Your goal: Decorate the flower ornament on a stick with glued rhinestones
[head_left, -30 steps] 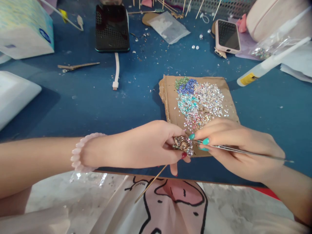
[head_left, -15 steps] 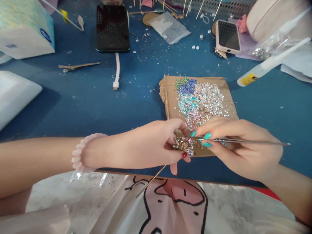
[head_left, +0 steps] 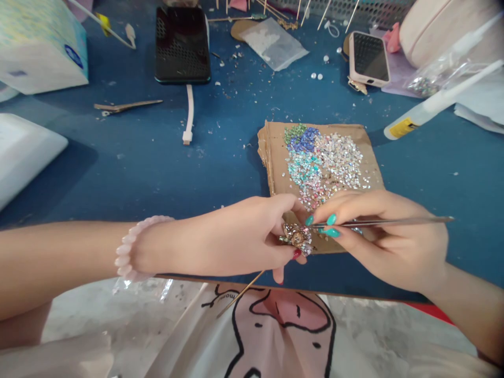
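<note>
This place is looking like a craft workspace for small decorative work. On the blue counter [head_left: 157,173], a piece of cardboard [head_left: 277,157] is holding shiny chips [head_left: 338,152] in heaps of different colours. The right hand [head_left: 397,236] is gripping a thin metal tool [head_left: 378,223] close to a glittering ornament [head_left: 297,236], which the left hand [head_left: 236,233] is holding. Thin sticks [head_left: 323,14] are showing at the far side, and loose pearly beads [head_left: 314,76] are lying there. Whether the room is belonging to a home or a workshop, this narrow view is not making clear.
</note>
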Tool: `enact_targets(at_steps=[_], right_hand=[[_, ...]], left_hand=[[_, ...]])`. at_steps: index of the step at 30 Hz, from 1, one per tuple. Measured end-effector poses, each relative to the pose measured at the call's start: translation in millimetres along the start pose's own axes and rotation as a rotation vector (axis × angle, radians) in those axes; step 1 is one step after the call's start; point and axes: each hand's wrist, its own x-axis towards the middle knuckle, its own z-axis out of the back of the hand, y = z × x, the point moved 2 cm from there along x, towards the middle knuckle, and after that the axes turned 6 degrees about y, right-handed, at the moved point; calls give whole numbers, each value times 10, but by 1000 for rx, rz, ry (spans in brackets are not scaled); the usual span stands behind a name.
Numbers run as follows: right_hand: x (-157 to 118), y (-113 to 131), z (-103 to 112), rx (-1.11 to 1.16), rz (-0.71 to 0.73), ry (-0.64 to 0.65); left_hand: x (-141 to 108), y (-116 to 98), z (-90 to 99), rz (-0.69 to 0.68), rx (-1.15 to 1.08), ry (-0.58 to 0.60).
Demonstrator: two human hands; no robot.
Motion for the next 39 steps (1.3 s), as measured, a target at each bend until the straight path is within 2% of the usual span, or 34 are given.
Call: enact_targets(at_steps=[18,24,39], right_hand=[[16,-21,31,38,-41,11],[-14,-16,52,69,-68,-37],[16,6,17,29,-37,-23]], left_hand=[[-6,-16,23,36,17,29],[-1,6,25,16,69,-21],[3,-12,20,16,144,-36]])
